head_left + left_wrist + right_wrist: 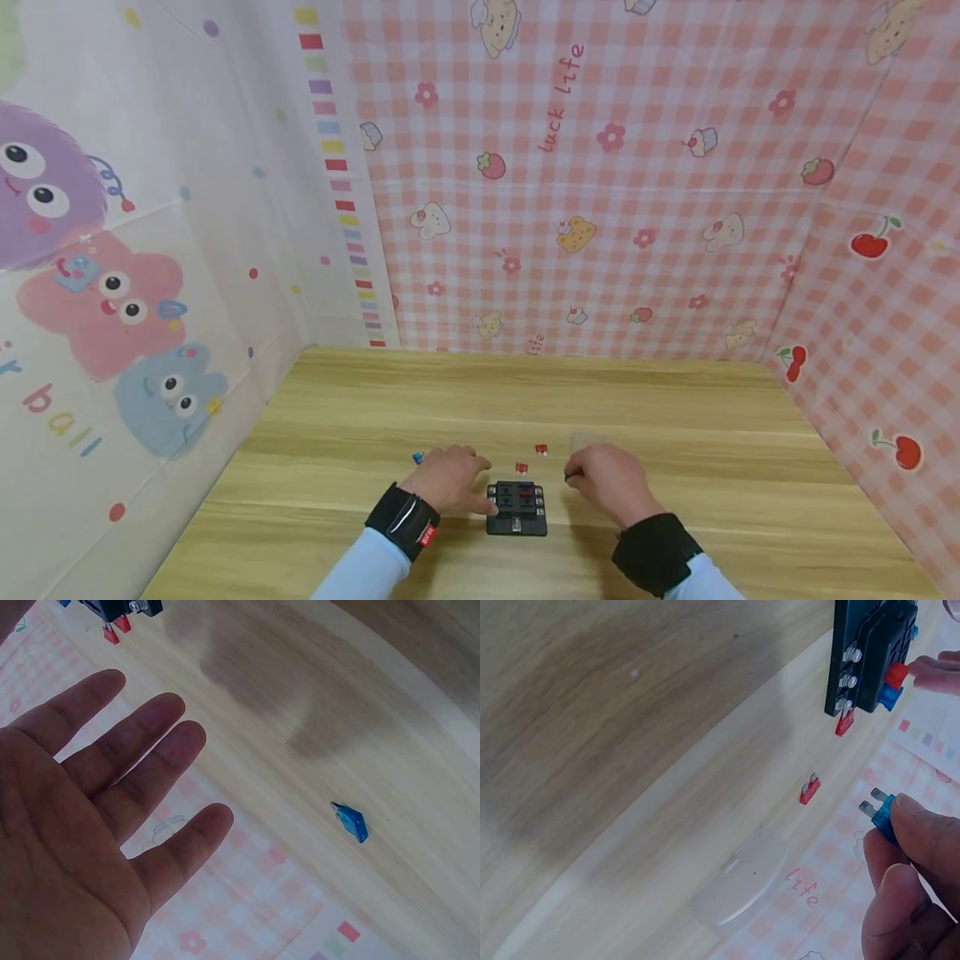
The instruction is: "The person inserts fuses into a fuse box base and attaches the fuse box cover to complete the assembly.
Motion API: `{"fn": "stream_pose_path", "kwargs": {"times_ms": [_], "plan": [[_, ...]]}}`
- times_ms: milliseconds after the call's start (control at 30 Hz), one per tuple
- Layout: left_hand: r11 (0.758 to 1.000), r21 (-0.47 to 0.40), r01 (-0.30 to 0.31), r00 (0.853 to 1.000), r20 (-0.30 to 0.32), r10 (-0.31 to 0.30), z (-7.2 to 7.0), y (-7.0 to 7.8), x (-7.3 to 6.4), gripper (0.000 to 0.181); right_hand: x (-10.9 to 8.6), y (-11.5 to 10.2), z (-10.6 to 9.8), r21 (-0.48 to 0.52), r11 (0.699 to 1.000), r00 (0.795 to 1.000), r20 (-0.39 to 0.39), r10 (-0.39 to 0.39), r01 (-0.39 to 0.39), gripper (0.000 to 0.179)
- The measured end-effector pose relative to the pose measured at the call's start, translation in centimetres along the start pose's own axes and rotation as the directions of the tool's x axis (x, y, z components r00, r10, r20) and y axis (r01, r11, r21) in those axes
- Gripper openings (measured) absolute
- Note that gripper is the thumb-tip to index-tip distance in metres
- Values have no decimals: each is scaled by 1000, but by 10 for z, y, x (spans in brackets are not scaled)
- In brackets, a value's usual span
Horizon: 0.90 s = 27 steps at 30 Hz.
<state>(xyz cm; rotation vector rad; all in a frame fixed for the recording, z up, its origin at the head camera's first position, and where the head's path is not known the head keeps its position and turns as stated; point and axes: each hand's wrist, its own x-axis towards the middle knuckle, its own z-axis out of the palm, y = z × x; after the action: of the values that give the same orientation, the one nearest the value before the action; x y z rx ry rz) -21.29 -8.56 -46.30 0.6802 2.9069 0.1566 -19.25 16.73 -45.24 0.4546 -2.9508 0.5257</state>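
A black fuse block (516,502) lies on the near part of the desk (360,392), between the two hands. The right hand (611,485), just right of the block, pinches a blue fuse (885,817) between thumb and fingers, its two metal prongs sticking out bare; this fuse is held clear of the block. The left hand (450,479) grasps nothing: its fingers are extended and spread, palm toward the desk, with the thumb at the block's left side; whether the thumb touches the block I cannot tell.

In the right half of the block, a seated blue fuse (890,697) sits at the far end, and a seated red fuse (896,676) is right next to it on the near side. Two loose red fuses (521,469) lie on the desk just beyond the block, one farther and more to the right. A loose blue fuse (351,823) lies to the left, just past the left hand. A clear plastic cover (742,885) rests on the desk beyond the right hand.

Both wrists wear black bands (652,552) over light blue sleeves (363,571). A pink checked cloth (600,183) hangs behind the desk.
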Motion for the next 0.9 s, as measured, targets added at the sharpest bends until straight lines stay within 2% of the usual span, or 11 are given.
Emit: {"fn": "stream_pose_path", "kwargs": {"times_ms": [400, 733, 900], "plan": [[998, 50, -33, 999, 1, 33, 2, 5, -1, 68, 1, -10, 4, -8, 998, 997, -53, -62, 62, 11], [998, 50, -39, 999, 17, 38, 6, 10, 4, 67, 3, -20, 5, -43, 992, 992, -29, -119, 117, 8], [998, 36, -44, 999, 13, 44, 7, 10, 5, 68, 4, -24, 5, -49, 991, 992, -29, -123, 121, 9]]}}
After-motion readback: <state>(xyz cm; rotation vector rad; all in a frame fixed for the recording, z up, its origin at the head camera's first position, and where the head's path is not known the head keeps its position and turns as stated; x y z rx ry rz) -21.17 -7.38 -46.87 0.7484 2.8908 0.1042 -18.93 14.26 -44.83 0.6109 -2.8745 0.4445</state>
